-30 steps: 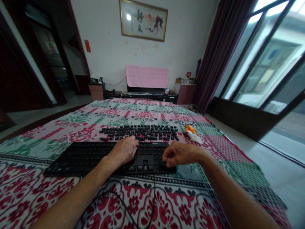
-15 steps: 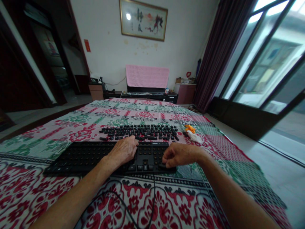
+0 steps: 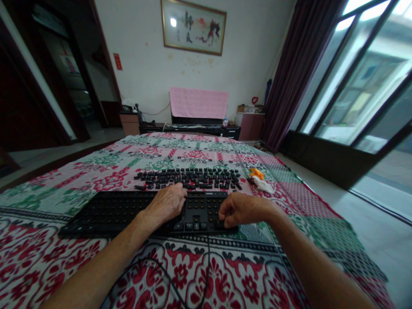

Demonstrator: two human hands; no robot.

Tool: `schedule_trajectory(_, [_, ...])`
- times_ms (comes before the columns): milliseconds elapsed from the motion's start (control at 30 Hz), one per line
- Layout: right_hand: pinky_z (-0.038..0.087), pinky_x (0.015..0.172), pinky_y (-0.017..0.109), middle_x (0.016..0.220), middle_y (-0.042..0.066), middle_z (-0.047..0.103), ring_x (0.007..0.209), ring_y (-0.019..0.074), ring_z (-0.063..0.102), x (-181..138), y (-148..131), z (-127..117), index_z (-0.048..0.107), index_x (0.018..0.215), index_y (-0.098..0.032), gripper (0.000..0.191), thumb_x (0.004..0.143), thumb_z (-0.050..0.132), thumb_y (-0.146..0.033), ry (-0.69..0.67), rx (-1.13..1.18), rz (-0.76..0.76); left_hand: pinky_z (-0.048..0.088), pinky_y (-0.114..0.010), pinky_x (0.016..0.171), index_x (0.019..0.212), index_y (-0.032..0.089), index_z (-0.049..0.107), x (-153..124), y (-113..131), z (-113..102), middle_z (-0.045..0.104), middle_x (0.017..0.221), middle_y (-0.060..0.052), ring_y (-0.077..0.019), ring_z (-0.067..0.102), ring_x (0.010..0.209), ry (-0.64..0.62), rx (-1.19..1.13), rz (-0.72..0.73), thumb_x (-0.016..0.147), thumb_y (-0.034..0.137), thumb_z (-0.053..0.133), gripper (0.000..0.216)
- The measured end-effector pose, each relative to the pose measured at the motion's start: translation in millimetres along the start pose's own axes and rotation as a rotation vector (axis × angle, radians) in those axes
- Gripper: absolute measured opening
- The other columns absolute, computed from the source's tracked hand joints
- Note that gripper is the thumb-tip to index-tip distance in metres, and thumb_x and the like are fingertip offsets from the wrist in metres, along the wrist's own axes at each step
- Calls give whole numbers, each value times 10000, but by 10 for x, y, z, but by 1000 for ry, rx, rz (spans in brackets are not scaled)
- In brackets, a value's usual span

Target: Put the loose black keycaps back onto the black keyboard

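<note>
A black keyboard point(image 3: 122, 210) lies on the patterned cloth, most of its keycaps off and its small round key posts bare. Several keycaps point(image 3: 196, 226) sit along its near edge. My left hand point(image 3: 169, 201) is closed over the middle of the keyboard, fingers curled at its far edge. Over the number pad at the right end, my right hand point(image 3: 236, 209) is closed in a pinch, its fingertips on a dark keycap point(image 3: 219, 224) at the near edge. The hand partly hides that keycap. Loose black keycaps point(image 3: 199, 175) lie in rows beyond the keyboard.
An orange cloth point(image 3: 256, 173) and a crumpled white cloth point(image 3: 264, 185) lie right of the loose keycaps. The keyboard's cable point(image 3: 208, 262) runs toward me over the patterned cloth point(image 3: 251, 283). A low cabinet with a pink towel point(image 3: 198, 103) stands by the wall.
The keycap under my right fingertips sits lower and flatter on the number pad. My right hand has shifted only very slightly; my left hand and the keyboard look still.
</note>
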State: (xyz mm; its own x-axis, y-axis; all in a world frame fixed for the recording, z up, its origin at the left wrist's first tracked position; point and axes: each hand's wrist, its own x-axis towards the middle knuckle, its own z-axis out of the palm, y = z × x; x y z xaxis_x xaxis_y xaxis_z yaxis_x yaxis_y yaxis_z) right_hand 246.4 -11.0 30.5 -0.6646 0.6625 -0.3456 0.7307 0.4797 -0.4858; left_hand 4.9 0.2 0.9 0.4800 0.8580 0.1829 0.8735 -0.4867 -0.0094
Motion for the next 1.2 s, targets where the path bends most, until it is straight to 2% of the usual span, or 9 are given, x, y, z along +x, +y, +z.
schedule_trajectory(200, [355, 542, 178, 700, -24, 587, 581, 78, 476, -2, -5, 11, 621, 853, -191, 224, 649, 551, -252, 22, -30, 12, 387, -247, 681, 799, 179, 586, 0, -15, 26, 512, 781, -44, -140, 509, 754, 14, 13, 7, 789, 246, 331, 263])
schedule_trajectory(500, [365, 554, 178, 711, -20, 585, 603, 80, 485, -12, -11, -13, 615, 857, -176, 219, 671, 533, -257, 7, -12, -50, 385, -247, 676, 777, 176, 576, -9, -11, 15, 510, 768, -43, -138, 510, 741, 16, 11, 12, 793, 251, 327, 260])
schedule_trajectory(1200, [343, 476, 169, 668, -18, 597, 552, 83, 506, -35, -154, 30, 619, 789, -199, 203, 606, 540, -238, 54, -117, 49, 392, -256, 702, 769, 175, 585, -4, -10, 22, 510, 764, -42, -141, 513, 750, 26, 4, 8, 787, 245, 337, 258])
